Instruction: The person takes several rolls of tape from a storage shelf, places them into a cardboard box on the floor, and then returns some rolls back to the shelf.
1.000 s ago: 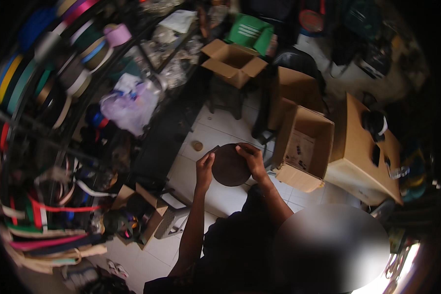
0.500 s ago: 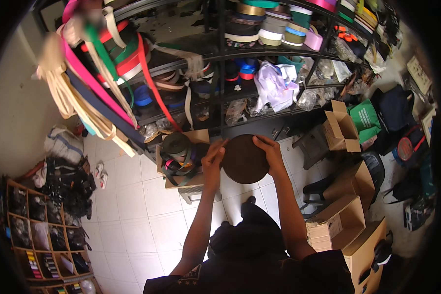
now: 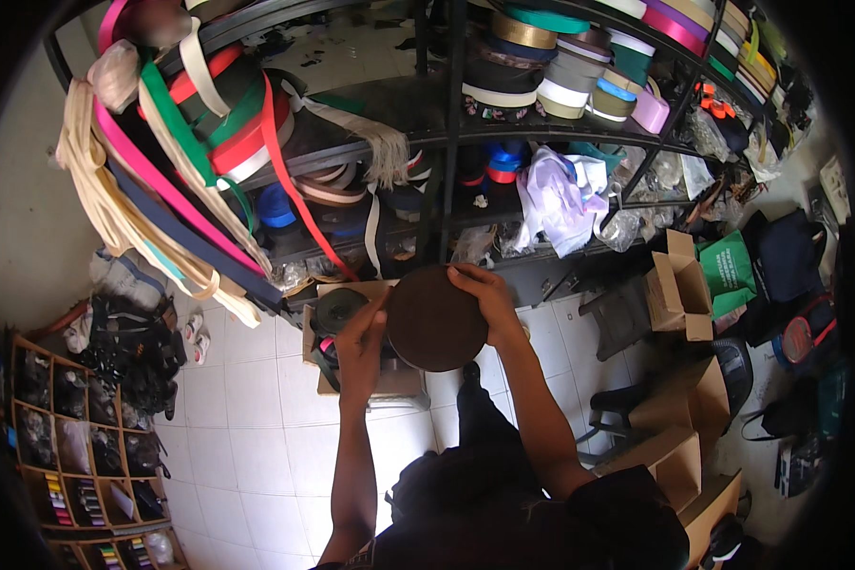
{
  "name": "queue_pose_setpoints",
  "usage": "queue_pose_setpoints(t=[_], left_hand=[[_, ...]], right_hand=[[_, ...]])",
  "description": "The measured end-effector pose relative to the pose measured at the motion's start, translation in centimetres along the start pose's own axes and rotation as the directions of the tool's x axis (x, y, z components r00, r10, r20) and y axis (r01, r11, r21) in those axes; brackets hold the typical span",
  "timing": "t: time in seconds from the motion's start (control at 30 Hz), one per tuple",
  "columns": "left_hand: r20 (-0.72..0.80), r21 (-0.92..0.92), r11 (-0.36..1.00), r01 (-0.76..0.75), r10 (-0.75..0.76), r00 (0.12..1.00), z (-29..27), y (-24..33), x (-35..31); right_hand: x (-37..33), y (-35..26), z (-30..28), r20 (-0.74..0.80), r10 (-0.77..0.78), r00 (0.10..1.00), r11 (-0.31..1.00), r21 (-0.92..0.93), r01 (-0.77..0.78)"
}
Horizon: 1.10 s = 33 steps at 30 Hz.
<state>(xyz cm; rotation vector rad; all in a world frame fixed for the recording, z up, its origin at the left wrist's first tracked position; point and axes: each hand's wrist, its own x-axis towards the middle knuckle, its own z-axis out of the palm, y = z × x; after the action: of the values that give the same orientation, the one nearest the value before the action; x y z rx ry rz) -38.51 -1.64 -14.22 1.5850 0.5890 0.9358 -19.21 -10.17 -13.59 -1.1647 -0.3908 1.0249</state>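
Observation:
A flat, round roll of dark brown webbing (image 3: 437, 319) is held up before me between both hands. My left hand (image 3: 361, 344) grips its left edge, fingers pointing up along the rim. Around the upper right edge, my right hand (image 3: 484, 296) is closed with the thumb on the near face. Behind the roll, partly hidden by it and my left hand, a cardboard box (image 3: 327, 382) on a stool holds a dark olive roll (image 3: 340, 312).
Black shelves (image 3: 370, 142) ahead carry several webbing rolls (image 3: 508, 59). Loose straps (image 3: 128, 190) hang at the left. Open cardboard boxes (image 3: 679, 299) and a dark chair (image 3: 731, 366) stand at right. A wooden pigeonhole rack (image 3: 71, 437) is lower left. White tiles (image 3: 256, 418) cover the floor.
My hands and the roll have moved left, so the roll now overlaps the cardboard box on the stool. The shelves have shifted right and down in view.

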Motion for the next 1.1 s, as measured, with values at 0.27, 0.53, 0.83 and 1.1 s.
queue_pose_setpoints(t=[0.27,0.53,0.83,1.1], left_hand=[[-0.37,-0.068,0.998,-0.012,-0.014,0.929,7.3,2.3,11.9],[-0.218,0.077,0.994,-0.075,0.09,0.972,3.0,6.3,33.8],[0.193,0.152,0.965,0.215,-0.242,0.951,5.7,3.5,44.2],[0.47,0.456,0.827,-0.33,0.091,0.878,6.2,0.4,47.3]], right_hand=[[7.3,-4.9,1.0,-0.127,-0.156,0.98,0.95,0.253,0.184],[12.1,-11.7,-8.2,0.283,-0.187,0.941,0.954,-0.177,0.243],[14.3,-11.7,-13.1,0.267,-0.061,0.962,0.972,-0.202,0.118],[14.8,-10.8,-10.7,0.352,-0.012,0.936,0.963,-0.25,0.106]])
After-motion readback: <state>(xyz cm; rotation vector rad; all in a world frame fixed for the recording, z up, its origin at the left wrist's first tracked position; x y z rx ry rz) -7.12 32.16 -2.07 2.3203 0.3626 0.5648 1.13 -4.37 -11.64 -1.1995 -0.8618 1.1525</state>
